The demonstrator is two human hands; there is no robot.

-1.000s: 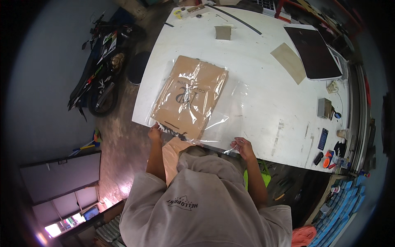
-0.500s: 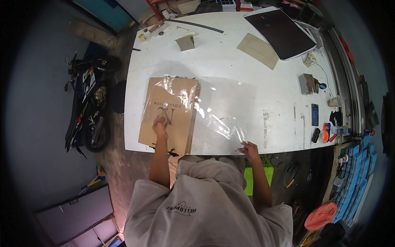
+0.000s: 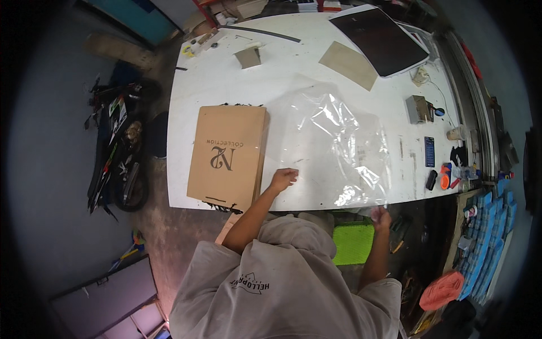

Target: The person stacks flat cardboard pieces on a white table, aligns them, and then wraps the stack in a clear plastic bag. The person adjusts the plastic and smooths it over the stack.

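Observation:
A large, thin clear plastic bag (image 3: 330, 141) lies crumpled and shiny over the white table, its near edge reaching the table's front. My right hand (image 3: 380, 216) is closed on its near right corner, just off the table edge. My left hand (image 3: 285, 178) has its fingers drawn together at the plastic's near left part; the film there is faint. Left of that hand sits a stack of brown paper bags (image 3: 226, 152) with dark printing on top and black cord handles at both ends. My left forearm passes beside the stack's near right corner.
On the white table (image 3: 220, 85) stand a small box (image 3: 248, 57), a beige sheet (image 3: 348, 65) and a dark-covered panel (image 3: 379, 40) at the back. A phone (image 3: 429, 151), a box (image 3: 418, 109) and small tools line the right side. A motorbike (image 3: 121, 141) stands at left.
The plastic has moved right, off the stack of brown bags, and now spreads over the table. My left hand went right from the stack; my right hand moved right and slightly nearer me.

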